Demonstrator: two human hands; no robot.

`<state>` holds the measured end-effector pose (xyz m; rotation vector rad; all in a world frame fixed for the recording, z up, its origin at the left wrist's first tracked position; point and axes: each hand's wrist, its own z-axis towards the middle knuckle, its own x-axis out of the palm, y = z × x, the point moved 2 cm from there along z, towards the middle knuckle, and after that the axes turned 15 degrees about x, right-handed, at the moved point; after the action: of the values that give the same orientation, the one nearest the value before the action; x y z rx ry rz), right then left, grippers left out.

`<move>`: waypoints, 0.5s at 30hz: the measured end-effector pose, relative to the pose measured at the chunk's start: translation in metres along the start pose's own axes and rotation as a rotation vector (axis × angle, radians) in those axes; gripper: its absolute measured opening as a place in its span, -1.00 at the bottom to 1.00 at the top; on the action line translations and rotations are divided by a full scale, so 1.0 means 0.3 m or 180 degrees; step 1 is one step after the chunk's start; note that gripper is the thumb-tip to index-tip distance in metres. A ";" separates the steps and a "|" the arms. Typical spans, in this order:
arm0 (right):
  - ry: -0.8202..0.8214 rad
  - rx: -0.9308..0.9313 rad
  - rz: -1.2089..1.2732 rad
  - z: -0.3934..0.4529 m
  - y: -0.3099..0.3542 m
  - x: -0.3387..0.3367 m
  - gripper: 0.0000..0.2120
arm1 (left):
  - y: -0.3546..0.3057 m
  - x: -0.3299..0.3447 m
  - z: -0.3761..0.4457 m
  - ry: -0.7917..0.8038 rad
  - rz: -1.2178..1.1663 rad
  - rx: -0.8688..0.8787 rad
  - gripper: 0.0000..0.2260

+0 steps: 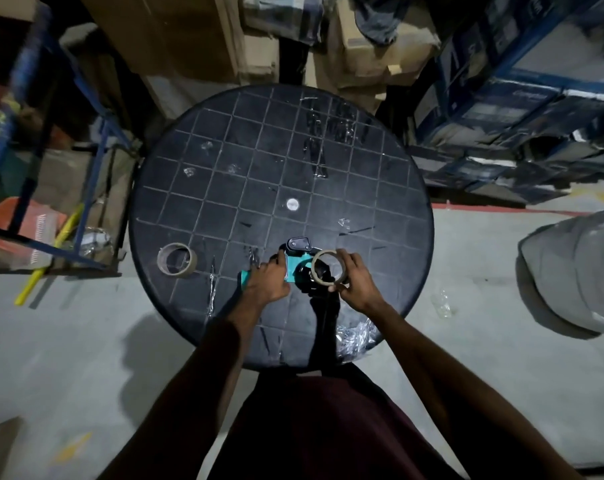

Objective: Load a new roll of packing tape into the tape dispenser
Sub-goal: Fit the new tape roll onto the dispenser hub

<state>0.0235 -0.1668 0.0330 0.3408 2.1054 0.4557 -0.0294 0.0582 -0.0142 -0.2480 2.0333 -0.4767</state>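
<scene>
A teal and black tape dispenser [295, 263] lies on the round black table [224, 161], near its front edge. My left hand [267, 280] grips the dispenser's teal handle. My right hand [354, 280] pinches a thin cardboard ring [329, 267], which looks like a bare tape core, just over the dispenser's black hub. A fuller roll of brown packing tape [176, 259] lies flat on the table to the left, apart from both hands.
Scraps of clear tape stick to the tabletop, and crumpled clear plastic [354, 336] lies at its front edge. Cardboard boxes [369, 39] stand behind the table. A blue metal rack [68, 133] is on the left, stacked blue boxes [518, 98] on the right, a grey sack [577, 271] beside them.
</scene>
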 end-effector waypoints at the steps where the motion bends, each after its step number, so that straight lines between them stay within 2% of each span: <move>1: -0.0018 0.0015 -0.0010 -0.004 0.003 0.000 -0.13 | -0.001 0.006 -0.001 -0.0104 0.0036 -0.0037 -0.19; 15: -0.0198 0.0228 -0.0210 -0.023 0.016 -0.018 -0.13 | -0.142 -0.034 0.067 -0.0654 -0.0723 -0.0859 -0.34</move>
<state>0.0209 -0.1660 0.0424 0.3217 2.0691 0.3276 -0.0079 0.0190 0.0038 -0.6704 1.8722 -0.2995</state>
